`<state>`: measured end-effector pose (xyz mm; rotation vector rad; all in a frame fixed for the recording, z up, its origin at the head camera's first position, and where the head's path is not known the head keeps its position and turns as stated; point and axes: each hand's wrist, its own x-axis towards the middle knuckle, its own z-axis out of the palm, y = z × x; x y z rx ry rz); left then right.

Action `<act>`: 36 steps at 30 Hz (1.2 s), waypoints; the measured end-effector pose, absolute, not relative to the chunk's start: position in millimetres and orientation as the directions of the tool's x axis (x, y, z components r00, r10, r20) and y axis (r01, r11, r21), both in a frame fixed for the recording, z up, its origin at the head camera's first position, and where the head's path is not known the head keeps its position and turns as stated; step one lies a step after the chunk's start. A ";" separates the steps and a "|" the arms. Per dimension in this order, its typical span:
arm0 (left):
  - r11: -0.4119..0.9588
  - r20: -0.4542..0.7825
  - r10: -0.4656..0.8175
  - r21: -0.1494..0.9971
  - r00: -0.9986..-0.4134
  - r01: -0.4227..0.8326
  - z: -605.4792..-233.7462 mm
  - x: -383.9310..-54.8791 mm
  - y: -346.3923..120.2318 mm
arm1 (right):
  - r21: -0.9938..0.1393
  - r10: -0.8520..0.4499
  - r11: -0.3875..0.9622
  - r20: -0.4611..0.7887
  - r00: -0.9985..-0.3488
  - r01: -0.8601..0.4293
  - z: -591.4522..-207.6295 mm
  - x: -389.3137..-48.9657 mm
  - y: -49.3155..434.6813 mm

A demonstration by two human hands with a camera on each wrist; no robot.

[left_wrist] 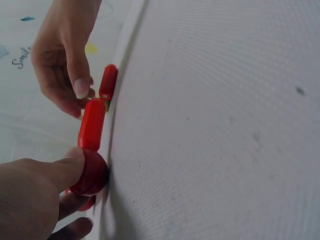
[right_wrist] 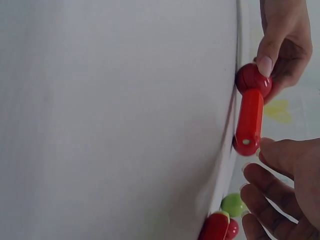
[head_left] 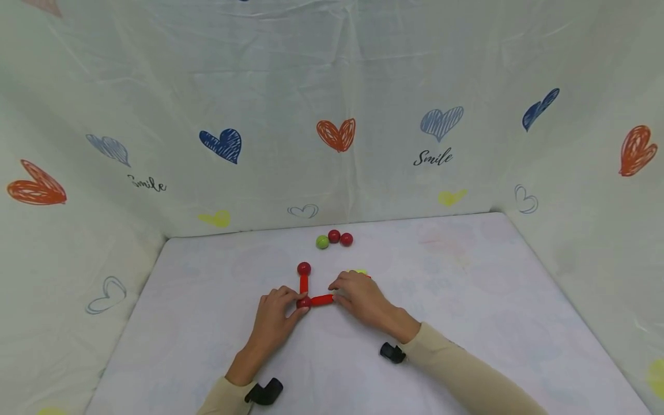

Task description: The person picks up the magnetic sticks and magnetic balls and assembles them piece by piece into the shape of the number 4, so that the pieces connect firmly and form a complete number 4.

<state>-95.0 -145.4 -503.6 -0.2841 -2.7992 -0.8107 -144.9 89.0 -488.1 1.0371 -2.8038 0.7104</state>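
Note:
My left hand (head_left: 275,317) pinches a dark red ball (left_wrist: 92,172) between thumb and fingers, low at the white table. From that ball one red rod (head_left: 323,300) runs to the right and another red rod (head_left: 304,283) runs away from me, with a red ball (head_left: 304,268) at its far end. My right hand (head_left: 360,297) is at the free end of the right-hand rod. Its thumb tip is right at that end in the right wrist view, and its other fingers are spread apart from it. A red stick with a yellow-green end (right_wrist: 216,227) lies beyond the right hand.
A green ball (head_left: 322,242) and two red balls (head_left: 334,236) (head_left: 346,239) stand together at the back of the table (head_left: 467,288). Behind it hangs a pale sheet (head_left: 384,115) printed with hearts. Each wrist wears a black camera (head_left: 266,392).

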 end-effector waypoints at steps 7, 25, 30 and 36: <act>0.837 0.229 0.111 0.503 -0.967 0.215 -502.5 -93.9 -144.6 | -0.440 -0.526 0.682 0.261 -0.810 -0.585 -478.7 -156.9 101.7; 0.824 0.228 0.104 0.525 -0.968 0.212 -505.0 -93.2 -146.0 | -0.360 -0.474 0.785 0.173 -0.863 -0.503 -472.3 -208.7 120.1; 0.822 0.227 0.106 0.528 -0.968 0.214 -504.1 -92.5 -146.2 | -0.333 -0.482 0.798 0.146 -0.864 -0.502 -474.6 -222.4 116.5; 0.811 0.234 0.108 0.541 -0.966 0.222 -502.1 -92.3 -146.4 | -0.311 -0.478 0.819 0.097 -0.873 -0.483 -475.0 -237.1 109.8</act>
